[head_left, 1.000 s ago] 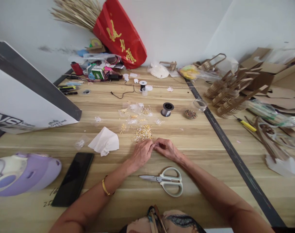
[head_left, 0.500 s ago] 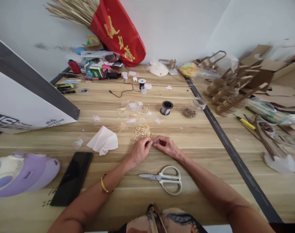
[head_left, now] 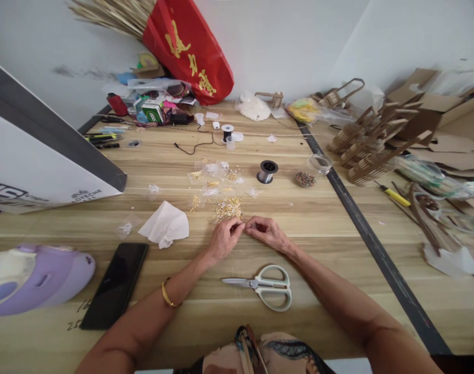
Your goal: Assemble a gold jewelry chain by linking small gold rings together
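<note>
My left hand (head_left: 226, 239) and my right hand (head_left: 267, 234) meet at the fingertips, both pinched closed. Whatever lies between the fingers is too small to make out. Just beyond them is a loose pile of small gold and silver beads (head_left: 228, 208). Scissors with pale handles (head_left: 274, 288) lie on the table nearer to me, their blades pointing left. Farther back stands a spool of thin wire (head_left: 267, 171), and to its left are small clear bags of gold and silver bits (head_left: 211, 179).
To the left are a white tissue (head_left: 165, 226), a black phone (head_left: 114, 285), a purple and white object (head_left: 45, 280) and a large box (head_left: 45, 161). On the right are a jar with dark beads (head_left: 318, 165), small woven baskets (head_left: 361, 156) and a yellow cutter (head_left: 396, 196). A red bag (head_left: 194, 57) leans behind.
Both hands stay pinched together in nearly the same place. The view has shifted very slightly; the objects on the table lie as before.
</note>
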`<move>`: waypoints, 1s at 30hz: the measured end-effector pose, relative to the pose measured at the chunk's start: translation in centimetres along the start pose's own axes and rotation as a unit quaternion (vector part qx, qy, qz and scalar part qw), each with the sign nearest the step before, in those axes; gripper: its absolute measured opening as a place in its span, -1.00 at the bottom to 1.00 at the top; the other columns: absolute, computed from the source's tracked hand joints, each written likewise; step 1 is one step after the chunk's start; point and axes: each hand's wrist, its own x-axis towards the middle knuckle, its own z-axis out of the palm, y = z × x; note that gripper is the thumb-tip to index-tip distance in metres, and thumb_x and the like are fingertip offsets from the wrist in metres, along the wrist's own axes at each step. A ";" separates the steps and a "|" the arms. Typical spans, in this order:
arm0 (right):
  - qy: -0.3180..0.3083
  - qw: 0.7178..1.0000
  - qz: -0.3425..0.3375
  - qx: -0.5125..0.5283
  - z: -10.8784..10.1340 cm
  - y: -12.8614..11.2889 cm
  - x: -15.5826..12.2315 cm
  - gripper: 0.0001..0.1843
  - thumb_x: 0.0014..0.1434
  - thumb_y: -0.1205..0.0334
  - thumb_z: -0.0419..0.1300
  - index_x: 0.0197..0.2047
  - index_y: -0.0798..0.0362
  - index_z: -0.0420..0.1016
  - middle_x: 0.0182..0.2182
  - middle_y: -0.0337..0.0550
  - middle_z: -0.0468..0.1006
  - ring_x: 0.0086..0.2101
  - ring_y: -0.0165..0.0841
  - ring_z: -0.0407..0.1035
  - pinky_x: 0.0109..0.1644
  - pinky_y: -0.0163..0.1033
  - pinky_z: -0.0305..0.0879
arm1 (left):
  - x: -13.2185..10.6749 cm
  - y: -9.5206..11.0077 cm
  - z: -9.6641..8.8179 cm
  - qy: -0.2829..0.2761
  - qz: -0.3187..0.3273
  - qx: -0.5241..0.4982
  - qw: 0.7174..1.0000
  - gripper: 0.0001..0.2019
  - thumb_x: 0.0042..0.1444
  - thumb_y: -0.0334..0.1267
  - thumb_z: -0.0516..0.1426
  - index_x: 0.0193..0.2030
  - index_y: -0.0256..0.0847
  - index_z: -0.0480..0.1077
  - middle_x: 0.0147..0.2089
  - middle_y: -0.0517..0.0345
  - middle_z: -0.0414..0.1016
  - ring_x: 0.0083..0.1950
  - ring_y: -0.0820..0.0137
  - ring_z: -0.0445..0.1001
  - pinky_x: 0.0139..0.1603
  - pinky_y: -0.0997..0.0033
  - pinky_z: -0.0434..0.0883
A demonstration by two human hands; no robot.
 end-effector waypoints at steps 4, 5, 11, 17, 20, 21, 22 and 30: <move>-0.005 1.000 -0.005 0.006 -0.1 0.0 0.1 -0.79 0.12 0.13 0.17 -0.35 0.12 0.44 -0.54 -0.27 0.34 -0.53 -0.49 0.13 -0.47 -0.36 0.04 | 0.1 0.1 -0.1 0.007 -0.005 -0.010 1.000 -0.78 0.17 -0.21 0.01 -0.45 -0.23 0.33 -0.51 0.19 0.37 -0.45 0.45 0.30 -0.36 0.46 0.22; -0.007 1.000 -0.006 0.007 -0.1 0.0 0.1 -0.80 0.12 0.14 0.17 -0.35 0.12 0.43 -0.54 -0.27 0.33 -0.53 -0.49 0.12 -0.47 -0.36 0.04 | 0.1 0.1 -0.1 0.010 -0.008 -0.013 1.000 -0.78 0.16 -0.22 0.01 -0.45 -0.23 0.33 -0.51 0.19 0.37 -0.45 0.45 0.30 -0.36 0.46 0.22; -0.008 1.000 -0.003 0.007 -0.2 0.1 0.1 -0.80 0.13 0.14 0.16 -0.34 0.12 0.41 -0.55 -0.30 0.29 -0.54 -0.50 0.10 -0.48 -0.37 0.03 | 0.1 0.0 0.0 0.021 -0.014 -0.031 0.999 -0.78 0.16 -0.23 0.02 -0.47 -0.24 0.32 -0.51 0.20 0.38 -0.45 0.47 0.31 -0.36 0.47 0.24; -0.006 0.999 0.002 0.038 -0.1 0.5 0.0 -0.80 0.13 0.12 0.17 -0.32 0.11 0.39 -0.54 -0.29 0.31 -0.54 -0.49 0.15 -0.47 -0.36 0.08 | 0.0 0.1 0.0 0.016 -0.002 -0.065 0.998 -0.77 0.18 -0.21 0.02 -0.45 -0.25 0.34 -0.48 0.19 0.42 -0.43 0.48 0.36 -0.35 0.50 0.28; -0.005 0.999 0.013 0.052 -0.1 0.4 0.0 -0.78 0.13 0.10 0.17 -0.33 0.10 0.38 -0.53 -0.29 0.32 -0.54 -0.49 0.17 -0.46 -0.36 0.11 | 0.1 0.1 0.0 0.021 0.000 -0.079 0.997 -0.77 0.17 -0.21 0.03 -0.44 -0.26 0.35 -0.47 0.18 0.43 -0.42 0.47 0.37 -0.34 0.50 0.30; -0.005 0.998 0.016 0.059 -0.1 0.3 0.0 -0.78 0.12 0.09 0.18 -0.33 0.10 0.38 -0.53 -0.28 0.33 -0.54 -0.49 0.17 -0.46 -0.36 0.12 | 0.1 0.2 0.0 0.024 0.002 -0.082 0.996 -0.78 0.17 -0.21 0.04 -0.44 -0.26 0.35 -0.47 0.17 0.43 -0.41 0.47 0.38 -0.33 0.50 0.30; -0.005 0.998 0.018 0.065 -0.1 0.3 0.1 -0.77 0.12 0.09 0.18 -0.34 0.10 0.38 -0.52 -0.28 0.33 -0.54 -0.49 0.18 -0.46 -0.36 0.12 | 0.1 0.2 0.0 0.027 0.005 -0.086 0.996 -0.78 0.17 -0.22 0.04 -0.44 -0.27 0.35 -0.47 0.17 0.43 -0.41 0.47 0.38 -0.32 0.51 0.31; 0.020 0.996 0.029 0.084 -0.2 0.4 0.2 -0.73 0.11 0.04 0.20 -0.36 0.11 0.39 -0.60 -0.29 0.36 -0.58 -0.48 0.24 -0.50 -0.37 0.15 | 0.3 -0.1 0.0 0.038 -0.032 -0.133 0.990 -0.78 0.16 -0.20 0.04 -0.38 -0.28 0.39 -0.40 0.13 0.47 -0.36 0.45 0.42 -0.29 0.49 0.36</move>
